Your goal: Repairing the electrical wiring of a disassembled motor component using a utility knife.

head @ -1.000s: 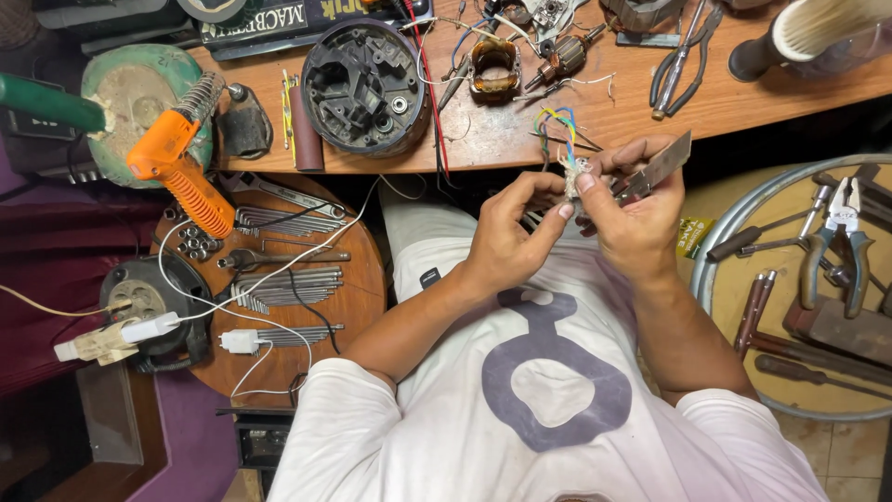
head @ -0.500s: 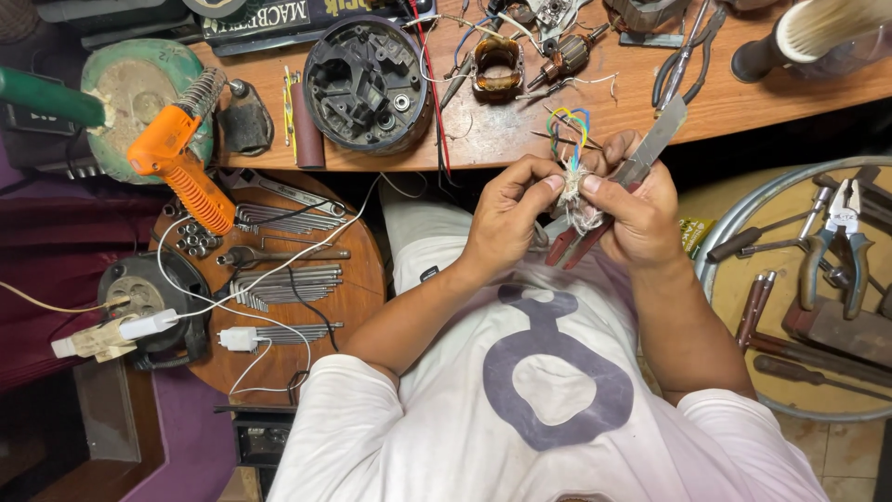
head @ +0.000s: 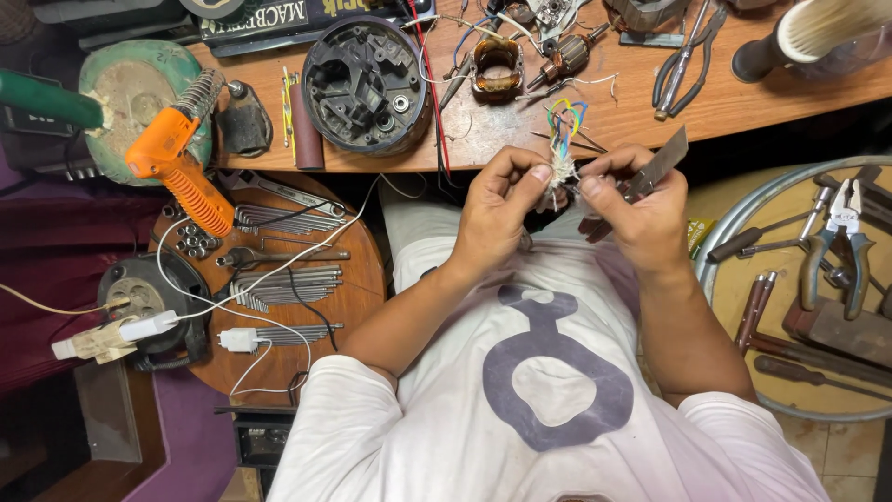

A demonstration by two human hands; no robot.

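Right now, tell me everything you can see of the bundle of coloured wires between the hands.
The bundle of coloured wires is a short cluster of thin insulated strands, blue, green, yellow and red, looping upward above a pale, frayed wrapping at its base. It stands roughly upright just in front of the wooden bench edge. The left hand pinches the base with its fingertips; the right hand, gripping a flat metal blade, touches it from the other side.

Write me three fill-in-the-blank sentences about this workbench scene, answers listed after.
1. The left hand pinches a bundle of coloured ____.
2. The right hand holds a flat metal ____.
3. The orange glue gun lies on the person's ____ side.

Missing words: wires; blade; left
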